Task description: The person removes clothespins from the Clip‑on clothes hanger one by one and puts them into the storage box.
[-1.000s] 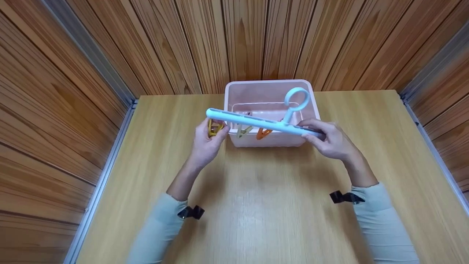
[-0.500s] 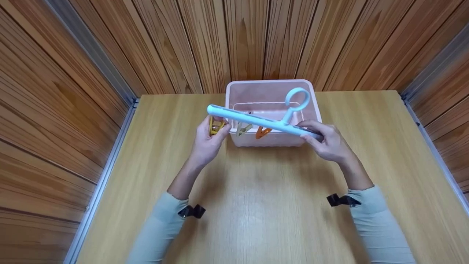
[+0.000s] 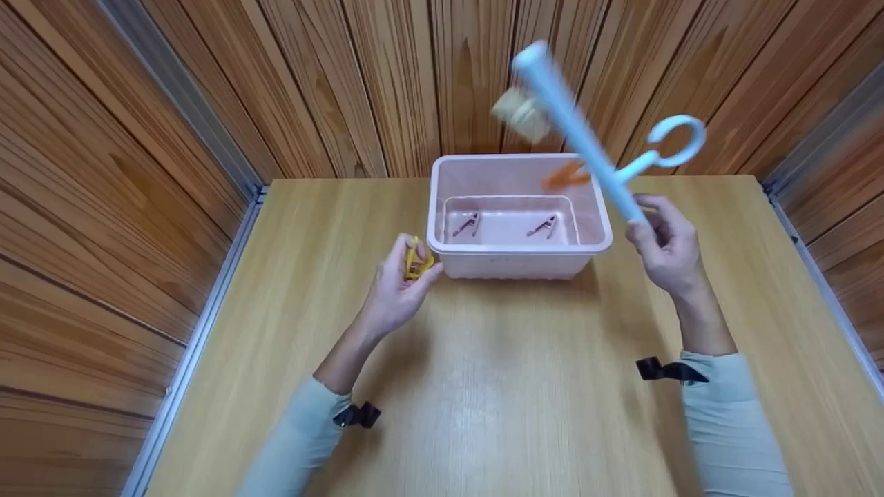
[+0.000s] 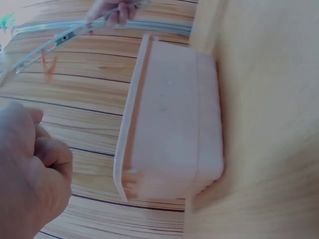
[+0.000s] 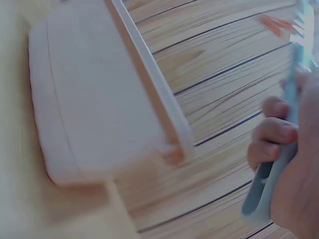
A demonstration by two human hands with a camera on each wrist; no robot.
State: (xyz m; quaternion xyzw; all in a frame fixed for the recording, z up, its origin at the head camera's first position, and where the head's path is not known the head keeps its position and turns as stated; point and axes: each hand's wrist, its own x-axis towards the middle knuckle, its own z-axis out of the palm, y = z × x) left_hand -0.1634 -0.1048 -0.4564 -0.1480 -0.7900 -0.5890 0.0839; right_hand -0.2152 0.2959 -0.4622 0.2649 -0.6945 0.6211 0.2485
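Observation:
My right hand (image 3: 668,252) grips one end of a light blue clothes hanger (image 3: 583,138), held in the air with its far end tilted up and left. An orange clothespin (image 3: 568,175) and a pale yellow clothespin (image 3: 521,114) hang along the bar, both blurred. In the right wrist view, fingers (image 5: 271,130) curl round the hanger's end. A yellow clothespin (image 3: 417,268) is pinched in my left hand (image 3: 390,293), just left of the pink box (image 3: 518,264). The left wrist view shows this hand's back, which hides the clothespin.
Inside the pink box lie two dark clothespins, one at the left (image 3: 467,224) and one at the right (image 3: 543,226). The box stands at the back of the wooden table (image 3: 483,400). Plank walls (image 3: 387,83) rise behind and at both sides.
The right hand has moved right with the hanger, whose left end has swung up away from the left hand and off the box. The left hand has dropped slightly, still holding the yellow clothespin.

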